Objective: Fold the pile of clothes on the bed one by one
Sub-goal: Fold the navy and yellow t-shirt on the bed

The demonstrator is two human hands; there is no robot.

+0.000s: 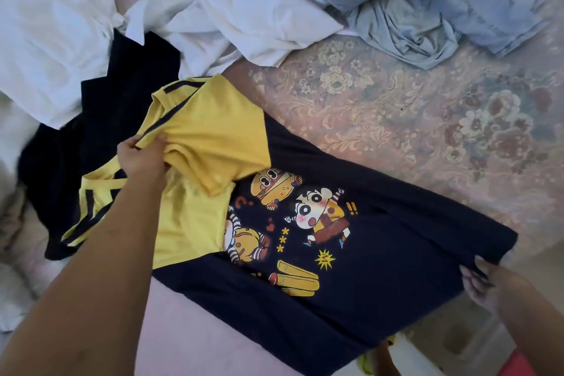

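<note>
A navy T-shirt (360, 290) with yellow sleeves and a cartoon print lies spread on the bed in front of me. My left hand (142, 159) grips the far yellow sleeve (210, 137) near its striped cuff and holds it folded over the chest. The near yellow sleeve (186, 223) lies under my left forearm. My right hand (480, 284) pinches the shirt's hem corner at the lower right.
White garments (244, 9) and a dark garment (122, 76) lie heaped at the back left. A crumpled pale blue cloth (427, 6) sits at the back right. The floral bedspread (427, 119) shows bare at the right.
</note>
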